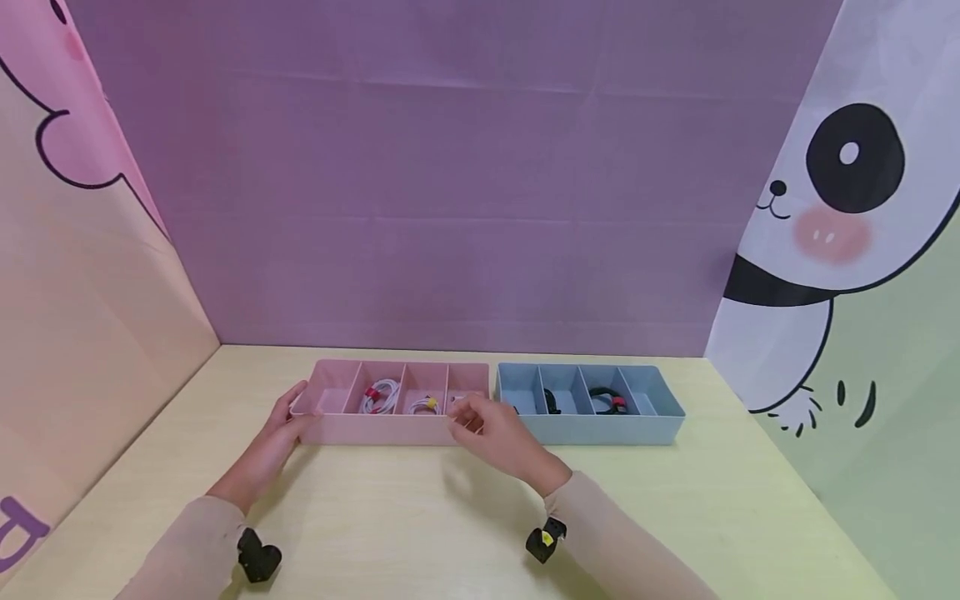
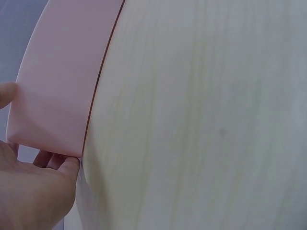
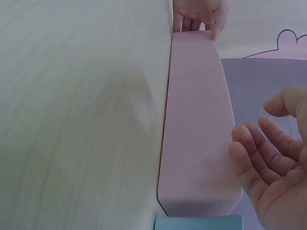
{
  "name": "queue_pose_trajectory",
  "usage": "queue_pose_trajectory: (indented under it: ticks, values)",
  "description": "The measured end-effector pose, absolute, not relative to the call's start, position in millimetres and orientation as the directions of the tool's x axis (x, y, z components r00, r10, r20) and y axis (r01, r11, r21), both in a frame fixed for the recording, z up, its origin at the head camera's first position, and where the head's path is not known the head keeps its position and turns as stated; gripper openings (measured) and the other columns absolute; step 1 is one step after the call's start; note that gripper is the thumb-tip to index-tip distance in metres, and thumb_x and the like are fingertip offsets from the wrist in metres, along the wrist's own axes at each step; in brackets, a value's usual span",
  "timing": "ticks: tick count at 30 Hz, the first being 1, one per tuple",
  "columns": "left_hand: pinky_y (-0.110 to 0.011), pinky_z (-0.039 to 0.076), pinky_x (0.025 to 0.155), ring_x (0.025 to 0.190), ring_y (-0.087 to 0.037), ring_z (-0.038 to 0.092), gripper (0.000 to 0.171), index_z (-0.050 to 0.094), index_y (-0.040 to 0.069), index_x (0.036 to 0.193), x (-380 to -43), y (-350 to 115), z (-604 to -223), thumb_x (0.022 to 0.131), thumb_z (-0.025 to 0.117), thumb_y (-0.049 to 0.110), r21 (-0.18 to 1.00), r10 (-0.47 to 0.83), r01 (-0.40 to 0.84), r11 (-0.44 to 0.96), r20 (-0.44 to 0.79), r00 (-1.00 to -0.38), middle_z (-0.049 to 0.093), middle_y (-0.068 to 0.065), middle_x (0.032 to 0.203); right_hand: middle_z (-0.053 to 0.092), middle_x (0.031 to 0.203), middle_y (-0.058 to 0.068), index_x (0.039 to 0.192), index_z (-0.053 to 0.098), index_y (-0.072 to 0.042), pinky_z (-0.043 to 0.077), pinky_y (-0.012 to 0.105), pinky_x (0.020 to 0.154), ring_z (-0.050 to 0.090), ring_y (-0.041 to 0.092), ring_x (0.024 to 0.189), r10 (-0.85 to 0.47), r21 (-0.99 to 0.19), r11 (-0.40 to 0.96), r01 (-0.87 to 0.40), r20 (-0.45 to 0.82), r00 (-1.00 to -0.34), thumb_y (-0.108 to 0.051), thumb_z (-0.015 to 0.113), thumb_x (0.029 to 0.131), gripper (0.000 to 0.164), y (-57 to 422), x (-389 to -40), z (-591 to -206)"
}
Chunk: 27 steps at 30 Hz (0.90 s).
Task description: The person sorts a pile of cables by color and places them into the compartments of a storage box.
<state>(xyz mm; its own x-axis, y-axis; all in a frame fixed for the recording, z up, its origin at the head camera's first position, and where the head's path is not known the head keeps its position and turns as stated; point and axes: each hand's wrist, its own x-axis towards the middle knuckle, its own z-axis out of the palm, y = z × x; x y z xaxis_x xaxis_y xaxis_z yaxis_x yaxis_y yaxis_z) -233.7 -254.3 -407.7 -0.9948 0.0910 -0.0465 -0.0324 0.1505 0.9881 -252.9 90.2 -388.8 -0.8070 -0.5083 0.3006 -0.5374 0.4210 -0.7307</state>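
Note:
A pink divided box point(image 1: 382, 431) lies lengthwise on the table. My left hand point(image 1: 272, 433) grips its left end, the fingers against the end wall, as the left wrist view also shows on the pink box point(image 2: 57, 105). Over the box's right-end compartment hovers my right hand point(image 1: 501, 435), its fingers loosely bent with nothing between them in the right wrist view. A coiled white cable with a red tie point(image 1: 384, 393) and another white cable with a yellow tie point(image 1: 425, 406) lie in separate middle compartments. The right-end compartment is partly hidden by the right hand.
Just right of the pink box stands a blue divided box point(image 1: 611, 431). It holds a coiled black cable with a red tie point(image 1: 604, 400) and a black item point(image 1: 551, 402), mostly hidden by the front wall. A purple backdrop point(image 1: 465, 183) rises behind the table point(image 1: 375, 525).

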Motion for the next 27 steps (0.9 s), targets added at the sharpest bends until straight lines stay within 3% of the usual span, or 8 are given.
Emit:
queue_pose_trajectory:
  ticks: [14, 21, 27]
  values:
    - [-0.055, 0.009, 0.120, 0.143, -0.039, 0.012, 0.079, -0.013, 0.013, 0.160, -236, -252, -406, 0.106, 0.044, 0.017, 0.985, 0.080, -0.042, 0.168, -0.057, -0.995, 0.000, -0.029, 0.158, 0.067, 0.097, -0.006, 0.113, 0.067, -0.010, 0.056, 0.028, 0.077, 0.063, 0.011, 0.087, -0.452, -0.714, 0.453, -0.534, 0.332, -0.828, -0.013, 0.064, 0.098, 0.015, 125, -248, -383]
    - [-0.059, 0.009, 0.119, 0.145, -0.043, 0.010, 0.079, -0.012, 0.013, 0.160, -233, -252, -400, 0.106, 0.044, 0.023, 0.964, 0.073, -0.059, 0.261, -0.080, -0.994, -0.001, -0.031, 0.159, 0.068, 0.097, -0.003, 0.111, 0.068, -0.006, 0.055, 0.028, 0.076, 0.063, 0.011, 0.087, -0.455, -0.697, 0.475, -0.537, 0.328, -0.828, -0.012, 0.064, 0.098, 0.015, 144, -249, -387]
    - [-0.062, 0.013, 0.117, 0.140, -0.043, 0.021, 0.079, -0.011, 0.012, 0.160, -230, -253, -397, 0.106, 0.044, 0.028, 0.946, 0.072, -0.055, 0.319, -0.083, -0.994, 0.012, -0.033, 0.154, 0.067, 0.095, -0.005, 0.113, 0.067, -0.006, 0.055, 0.028, 0.076, 0.063, 0.012, 0.087, -0.454, -0.697, 0.500, -0.514, 0.294, -0.841, -0.013, 0.063, 0.099, 0.016, 157, -247, -390]
